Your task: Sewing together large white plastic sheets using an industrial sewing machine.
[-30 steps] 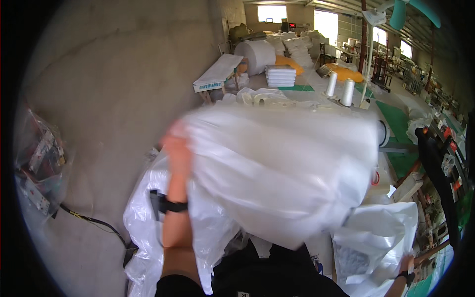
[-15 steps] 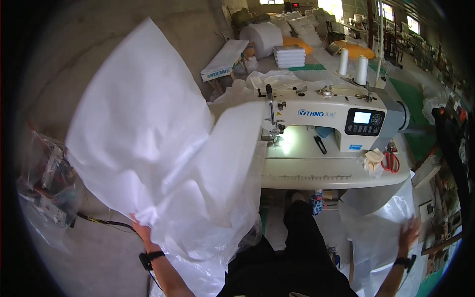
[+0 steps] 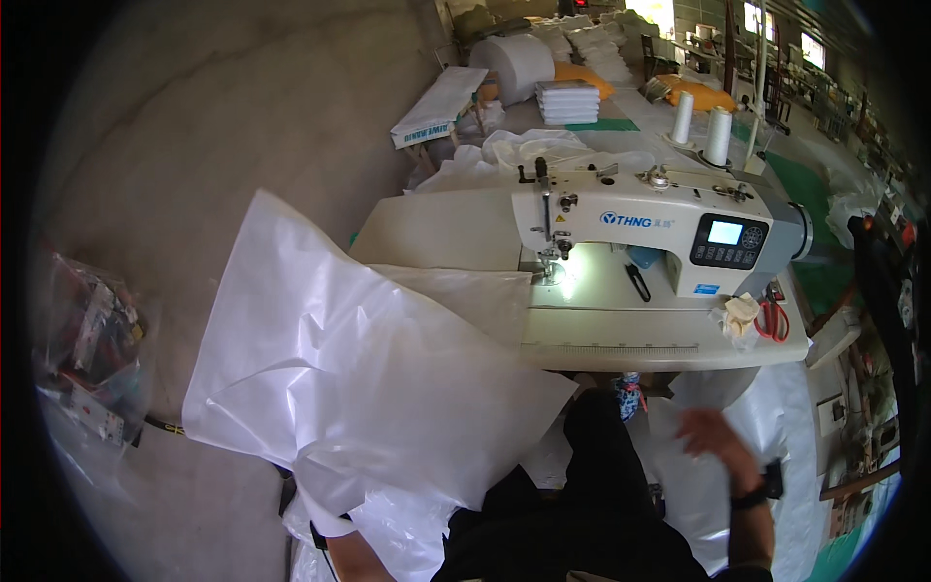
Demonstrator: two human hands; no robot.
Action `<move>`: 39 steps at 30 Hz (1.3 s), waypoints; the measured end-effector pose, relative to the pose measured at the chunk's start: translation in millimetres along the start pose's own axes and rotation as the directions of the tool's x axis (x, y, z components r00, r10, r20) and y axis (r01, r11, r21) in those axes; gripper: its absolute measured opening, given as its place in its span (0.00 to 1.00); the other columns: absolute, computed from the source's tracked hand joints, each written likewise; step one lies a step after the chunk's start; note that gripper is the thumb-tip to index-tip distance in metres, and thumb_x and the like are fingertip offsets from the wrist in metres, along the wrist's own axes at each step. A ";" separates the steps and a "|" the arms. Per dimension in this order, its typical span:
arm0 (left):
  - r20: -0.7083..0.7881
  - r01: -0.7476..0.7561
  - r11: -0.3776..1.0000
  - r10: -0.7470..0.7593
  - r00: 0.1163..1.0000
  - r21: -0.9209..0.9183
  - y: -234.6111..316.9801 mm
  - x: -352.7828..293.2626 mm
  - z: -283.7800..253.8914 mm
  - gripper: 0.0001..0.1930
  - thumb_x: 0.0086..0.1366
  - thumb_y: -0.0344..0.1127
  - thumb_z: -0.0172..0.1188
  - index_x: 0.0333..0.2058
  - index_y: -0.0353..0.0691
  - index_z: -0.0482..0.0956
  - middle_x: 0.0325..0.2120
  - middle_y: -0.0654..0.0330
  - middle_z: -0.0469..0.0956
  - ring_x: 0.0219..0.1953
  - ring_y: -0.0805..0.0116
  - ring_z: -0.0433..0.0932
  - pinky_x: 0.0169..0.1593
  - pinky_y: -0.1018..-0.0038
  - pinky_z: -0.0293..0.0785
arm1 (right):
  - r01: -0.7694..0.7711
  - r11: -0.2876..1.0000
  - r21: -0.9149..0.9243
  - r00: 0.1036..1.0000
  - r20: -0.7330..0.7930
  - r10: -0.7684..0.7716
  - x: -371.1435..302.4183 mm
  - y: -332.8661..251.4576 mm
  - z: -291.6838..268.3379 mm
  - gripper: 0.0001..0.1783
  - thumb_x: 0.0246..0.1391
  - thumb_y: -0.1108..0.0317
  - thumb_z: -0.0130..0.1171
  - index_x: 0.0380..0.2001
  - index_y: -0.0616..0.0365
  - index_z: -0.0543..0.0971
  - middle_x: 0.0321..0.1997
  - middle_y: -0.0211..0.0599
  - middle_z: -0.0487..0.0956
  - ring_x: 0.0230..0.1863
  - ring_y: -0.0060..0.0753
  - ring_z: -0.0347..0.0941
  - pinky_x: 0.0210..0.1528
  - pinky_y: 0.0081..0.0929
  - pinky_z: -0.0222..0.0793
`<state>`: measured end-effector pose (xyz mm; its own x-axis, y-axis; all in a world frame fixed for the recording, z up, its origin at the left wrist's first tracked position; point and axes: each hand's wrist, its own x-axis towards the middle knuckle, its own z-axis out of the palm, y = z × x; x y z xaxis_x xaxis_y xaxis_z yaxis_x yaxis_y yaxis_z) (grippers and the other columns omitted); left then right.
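Note:
A large white plastic sheet (image 3: 388,359) spreads in front of me at the left, creased and partly lifted. Its folds draw together at the lower left, where my left hand is hidden behind it; only the forearm (image 3: 357,561) shows below. The gathered folds show that the hand grips the sheet. My right hand (image 3: 716,438) is in the air below the table's front edge, slightly blurred, with fingers apart and nothing seen in them. Behind it hangs more white plastic sheeting (image 3: 795,436). The sewing machine (image 3: 630,218) stands ahead, its lamp lit over the needle area.
Black thread snips (image 3: 638,283) and red-handled scissors (image 3: 773,320) lie on the machine table (image 3: 621,354). Two white thread cones (image 3: 717,136) stand behind the machine. A clear bag of parts (image 3: 92,339) is at far left. A white roll (image 3: 514,68) and stacked packs (image 3: 568,102) sit farther back.
The billowing sheet has dropped and swung down, uncovering the table's left end. My left hand has passed behind it. My right hand has moved left and up toward the table edge.

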<state>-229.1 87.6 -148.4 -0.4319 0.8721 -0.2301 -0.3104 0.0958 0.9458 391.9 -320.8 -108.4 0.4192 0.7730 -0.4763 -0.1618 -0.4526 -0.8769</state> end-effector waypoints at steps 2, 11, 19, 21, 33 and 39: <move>0.009 -0.005 1.000 0.005 1.000 0.009 -7.1 -11.1 -5.5 0.19 0.63 0.38 0.48 0.47 0.27 0.69 0.38 0.43 0.76 0.40 0.47 0.76 0.43 0.60 0.72 | -0.038 0.997 -0.070 0.951 0.304 0.058 24.3 -18.2 84.3 0.34 0.57 0.56 0.54 0.60 0.63 0.59 0.45 0.43 0.76 0.35 0.34 0.78 0.28 0.24 0.74; 0.018 -0.022 0.998 0.021 1.000 0.059 -22.1 -23.6 -30.5 0.19 0.64 0.37 0.47 0.47 0.27 0.69 0.39 0.42 0.75 0.40 0.46 0.75 0.43 0.60 0.72 | 0.354 0.922 0.156 0.933 0.013 -0.360 100.5 -63.1 224.8 0.14 0.57 0.66 0.52 0.40 0.68 0.71 0.27 0.38 0.77 0.30 0.24 0.75 0.33 0.23 0.71; 0.010 -0.046 0.992 0.045 0.999 0.117 -21.9 -18.7 -41.1 0.19 0.64 0.37 0.47 0.47 0.27 0.69 0.40 0.42 0.75 0.41 0.46 0.75 0.44 0.61 0.72 | -0.349 0.934 0.074 0.937 0.053 0.346 126.6 -25.1 221.5 0.28 0.54 0.50 0.56 0.42 0.69 0.73 0.36 0.45 0.78 0.39 0.39 0.76 0.37 0.36 0.73; 0.017 -0.062 0.988 0.060 0.998 0.139 -21.6 -12.7 -37.6 0.19 0.64 0.37 0.47 0.47 0.27 0.69 0.40 0.41 0.75 0.41 0.45 0.75 0.44 0.61 0.72 | -0.017 0.928 0.372 0.999 0.045 0.000 123.8 -25.6 238.0 0.24 0.53 0.52 0.59 0.38 0.67 0.75 0.35 0.37 0.78 0.34 0.34 0.75 0.33 0.32 0.73; 0.072 -0.175 0.876 0.159 0.985 0.450 -25.4 89.1 -1.9 0.19 0.64 0.36 0.46 0.47 0.27 0.69 0.41 0.41 0.75 0.42 0.44 0.75 0.45 0.61 0.71 | 0.495 0.847 0.192 0.864 -0.010 -0.503 191.0 -214.7 238.7 0.14 0.56 0.67 0.50 0.43 0.65 0.70 0.34 0.42 0.76 0.25 0.33 0.75 0.22 0.28 0.72; 0.055 -0.250 0.405 0.435 0.899 0.880 2.9 144.3 6.8 0.18 0.64 0.35 0.45 0.48 0.27 0.69 0.41 0.40 0.75 0.42 0.44 0.75 0.45 0.61 0.71 | 0.203 0.976 -0.080 0.973 -0.091 -0.210 261.6 -197.9 228.3 0.18 0.50 0.68 0.55 0.39 0.74 0.70 0.32 0.49 0.76 0.26 0.42 0.78 0.19 0.34 0.75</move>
<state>-286.6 217.0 -177.4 -0.4762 0.8522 0.2169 0.7273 0.2430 0.6419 329.7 72.4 -74.1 0.5232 0.8071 -0.2735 -0.0009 -0.3204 -0.9473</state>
